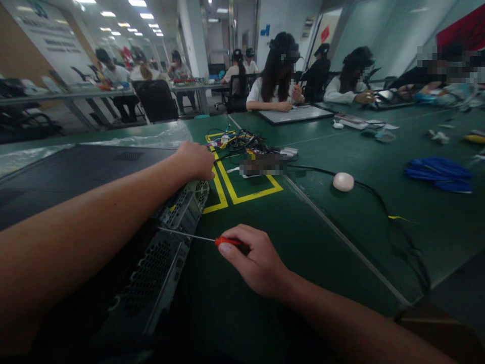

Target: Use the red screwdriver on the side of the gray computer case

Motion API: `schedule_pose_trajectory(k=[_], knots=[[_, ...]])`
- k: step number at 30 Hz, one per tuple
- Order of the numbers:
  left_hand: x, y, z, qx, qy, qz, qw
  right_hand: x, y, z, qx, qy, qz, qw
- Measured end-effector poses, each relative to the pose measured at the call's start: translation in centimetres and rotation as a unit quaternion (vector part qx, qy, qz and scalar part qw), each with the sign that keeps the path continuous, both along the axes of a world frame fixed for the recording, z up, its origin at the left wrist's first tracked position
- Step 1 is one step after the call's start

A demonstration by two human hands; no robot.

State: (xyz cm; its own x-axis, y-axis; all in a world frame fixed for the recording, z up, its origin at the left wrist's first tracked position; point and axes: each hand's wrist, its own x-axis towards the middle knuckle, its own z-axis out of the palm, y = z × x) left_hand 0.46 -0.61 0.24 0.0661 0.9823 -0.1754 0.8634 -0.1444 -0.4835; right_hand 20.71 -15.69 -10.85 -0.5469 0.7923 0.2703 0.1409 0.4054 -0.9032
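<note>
A black, box-shaped metal computer case (94, 167) is lying flat on the dark green tabletop (303, 242) at the person's left, its grey, honeycomb-vented rear panel (151, 268) facing right. The right hand (253, 258) is holding a slim steel-shafted screwdriver with a red handle (219, 241), fingers clamping around that handle; the tip is reaching the rear panel, though I cannot tell whether it is sitting in a screw. The left hand (199, 160) is bending over the far rear corner, its fingers curling; whether they are pinching anything, I cannot tell. Beyond it, 1 tangle of thin black and coloured cables (242, 141) is lying near yellow tape lines (257, 196).

The case is looking heavy and rigid, its smooth cover probably slippery and its sheet-metal rims possibly sharp; its outer corners are offering the surest hold. The screwdriver is looking light and stiff, its handle giving the best grip.
</note>
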Motion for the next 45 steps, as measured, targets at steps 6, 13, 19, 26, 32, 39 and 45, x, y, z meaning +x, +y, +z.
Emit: schedule_pose_trajectory(k=[6, 13, 19, 26, 32, 39, 45], knots=[[-0.06, 0.07, 0.08, -0.002, -0.001, -0.004, 1.0, -0.12, -0.18, -0.15, -0.028, 0.01, 0.025, 0.999], [-0.04, 0.04, -0.04, 0.007, -0.004, 0.002, 1.0, -0.14, -0.23, -0.17, -0.03, 0.011, 0.014, 0.999], [-0.08, 0.02, 0.05, 0.0, -0.004, -0.003, 1.0, -0.07, -0.21, -0.13, -0.029, 0.007, 0.013, 0.999], [0.0, -0.03, 0.06, -0.005, -0.006, 0.005, 1.0, -0.08, -0.19, -0.09, -0.027, 0.005, 0.011, 1.0], [-0.32, 0.4, -0.29, -0.002, -0.008, -0.004, 1.0, -0.06, -0.09, -0.1, -0.021, 0.007, 0.012, 1.0], [-0.17, 0.22, -0.11, -0.003, -0.013, 0.004, 1.0, -0.08, -0.2, -0.2, -0.025, 0.012, 0.013, 1.0], [0.02, 0.01, 0.1, -0.003, -0.016, 0.006, 1.0, -0.13, -0.09, -0.22, -0.021, 0.009, 0.013, 1.0]])
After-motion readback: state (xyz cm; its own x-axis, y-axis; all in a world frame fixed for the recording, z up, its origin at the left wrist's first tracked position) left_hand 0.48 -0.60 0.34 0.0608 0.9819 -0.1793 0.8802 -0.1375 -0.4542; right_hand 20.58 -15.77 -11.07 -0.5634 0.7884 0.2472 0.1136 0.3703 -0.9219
